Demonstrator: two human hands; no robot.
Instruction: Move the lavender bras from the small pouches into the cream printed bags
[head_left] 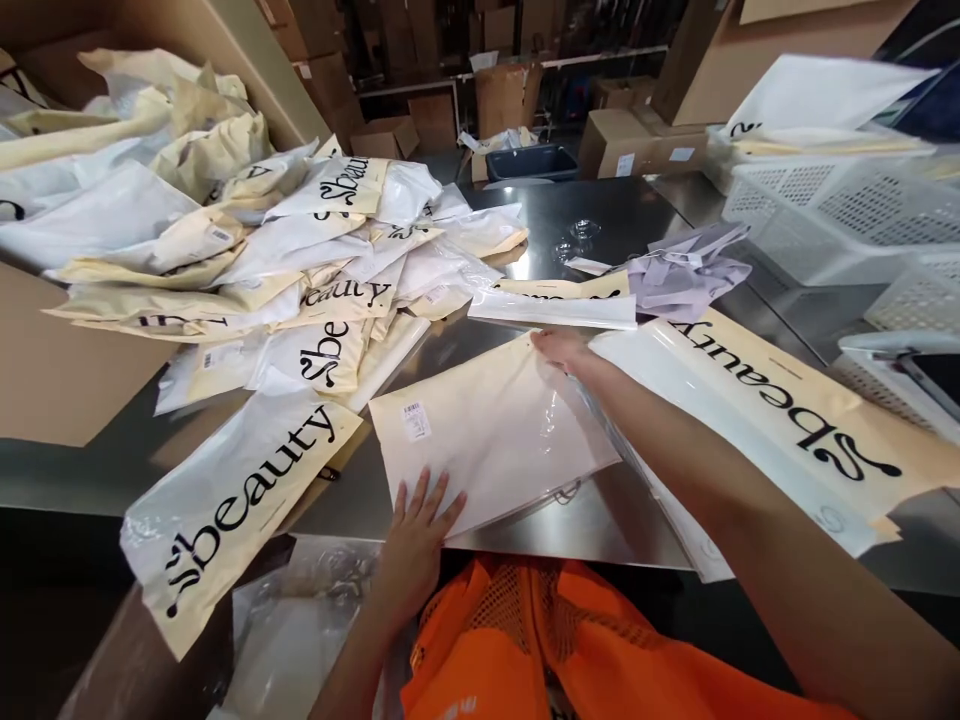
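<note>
At the near edge of the steel table (pixel 630 520), your orange vest (pixel 517 640) sits close to the metal. Your left hand (pixel 424 520) lies flat, fingers spread wide, on the lower left part of a cream-and-clear bag (pixel 495 430). That bag rests on the table straight before you, barcode label (pixel 414 421) toward its left end. Your right hand (pixel 559 350) pinches its far edge, grip narrow. Left of it, an "sbeauty" bag (pixel 240 510) overhangs the near edge; right, flat bags (pixel 780 420) lie layered below your forearm. Surface: smooth grey metal, pale reflections. Farther on: heaped bags (pixel 322 250) at left, a crumpled lilac bundle (pixel 682 275), white perforated baskets (pixel 825 210) at right. Beyond the table, dim room: dark bin (pixel 532 163), brown cartons (pixel 652 140) beside it
</note>
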